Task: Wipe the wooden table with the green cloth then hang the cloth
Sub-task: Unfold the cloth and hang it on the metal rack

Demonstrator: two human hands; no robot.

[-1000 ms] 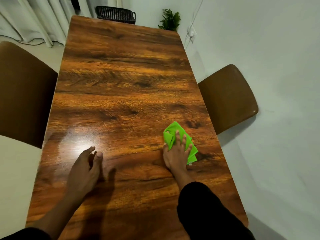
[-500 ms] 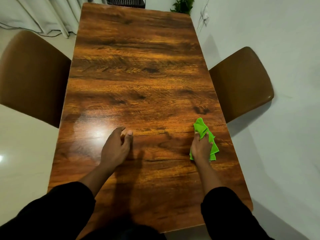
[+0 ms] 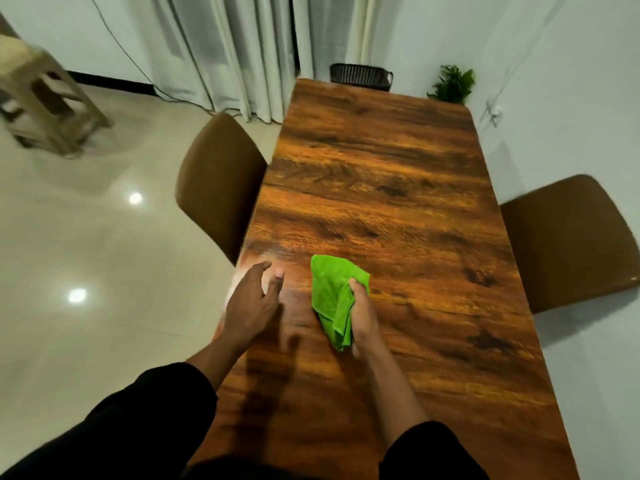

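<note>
A single wide-angle camera sat on the person's head at the near end of the wooden table, looking forward and steeply down its length toward the far curtains and the wall. It was close enough that both forearms entered from the bottom edge, with the left hand and right hand in the lower middle of the frame. The aim leaned left, so the table ran along the right half and bare floor filled the left; no second view was there to share any part of the scene.

Cloth on table, between left hand and right hand
</note>
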